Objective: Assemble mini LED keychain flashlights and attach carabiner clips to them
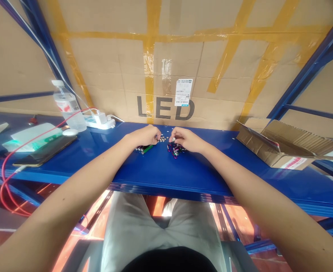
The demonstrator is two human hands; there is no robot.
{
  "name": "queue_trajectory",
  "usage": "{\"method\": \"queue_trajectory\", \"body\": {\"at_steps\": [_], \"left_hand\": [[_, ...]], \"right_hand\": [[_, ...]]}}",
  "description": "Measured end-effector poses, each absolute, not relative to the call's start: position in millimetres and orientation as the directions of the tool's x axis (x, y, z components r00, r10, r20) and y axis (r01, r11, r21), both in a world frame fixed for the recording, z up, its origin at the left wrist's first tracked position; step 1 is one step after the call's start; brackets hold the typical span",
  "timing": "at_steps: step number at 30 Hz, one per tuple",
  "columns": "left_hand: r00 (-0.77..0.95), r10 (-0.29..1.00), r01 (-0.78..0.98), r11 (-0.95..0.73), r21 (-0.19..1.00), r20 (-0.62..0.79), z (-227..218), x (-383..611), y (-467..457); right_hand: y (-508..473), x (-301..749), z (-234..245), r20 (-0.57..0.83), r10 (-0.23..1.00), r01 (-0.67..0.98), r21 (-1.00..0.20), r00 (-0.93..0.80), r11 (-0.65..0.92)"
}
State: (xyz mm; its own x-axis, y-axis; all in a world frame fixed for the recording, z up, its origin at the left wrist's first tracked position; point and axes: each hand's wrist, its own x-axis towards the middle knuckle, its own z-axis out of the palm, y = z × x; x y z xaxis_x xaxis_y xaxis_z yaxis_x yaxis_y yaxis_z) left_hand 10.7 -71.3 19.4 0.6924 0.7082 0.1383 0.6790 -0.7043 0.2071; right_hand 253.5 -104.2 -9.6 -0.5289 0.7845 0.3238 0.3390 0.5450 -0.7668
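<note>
My left hand [147, 135] is at the far middle of the blue table, its fingers curled together in a pinch; whatever is between them is too small to make out. Below it lies a row of slim metallic and green tubes [144, 149], partly covered by the hand. My right hand [189, 139] pinches a small round silvery disc [173, 139] like a button cell between thumb and finger. Several similar small discs [163, 139] lie loose between the hands. Just under the right fingertips is a pile of coloured carabiner-like clips [175, 151].
An open cardboard box [276, 156] stands at right. On the left are a water bottle [68, 107], a white power strip [98, 121], a dark phone-like slab [45, 150], a tissue pack [33, 136] and a red cable [6, 166]. A large taped carton [104, 75] closes off the back.
</note>
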Motion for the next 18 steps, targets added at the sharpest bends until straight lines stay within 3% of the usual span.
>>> {"method": "queue_trajectory", "body": {"at_steps": [2,7,9,13,18], "left_hand": [[0.691,0.704,0.654,-0.706,0.272,0.166,20.8,12.2,-73.4],[0.541,0.774,0.415,-0.585,0.697,0.328,26.1,28.9,-86.1],[0.486,0.796,0.283,-0.534,0.797,0.361,28.4,39.0,-93.8],[0.451,0.818,0.163,-0.468,0.869,0.356,29.5,52.2,-104.2],[0.469,0.822,0.218,-0.462,0.86,0.322,27.0,53.0,-104.7]], "right_hand": [[-102.7,254.0,-10.5,0.329,0.793,0.331,-0.776,-0.513,0.536],[-100.4,253.2,-11.8,0.344,0.817,0.304,-0.804,-0.463,0.511],[-99.6,251.9,-12.4,0.359,0.819,0.276,-0.816,-0.447,0.508],[-97.4,249.1,-14.3,0.394,0.804,0.208,-0.828,-0.445,0.521],[-96.0,247.9,-15.5,0.403,0.809,0.202,-0.83,-0.428,0.52]]}}
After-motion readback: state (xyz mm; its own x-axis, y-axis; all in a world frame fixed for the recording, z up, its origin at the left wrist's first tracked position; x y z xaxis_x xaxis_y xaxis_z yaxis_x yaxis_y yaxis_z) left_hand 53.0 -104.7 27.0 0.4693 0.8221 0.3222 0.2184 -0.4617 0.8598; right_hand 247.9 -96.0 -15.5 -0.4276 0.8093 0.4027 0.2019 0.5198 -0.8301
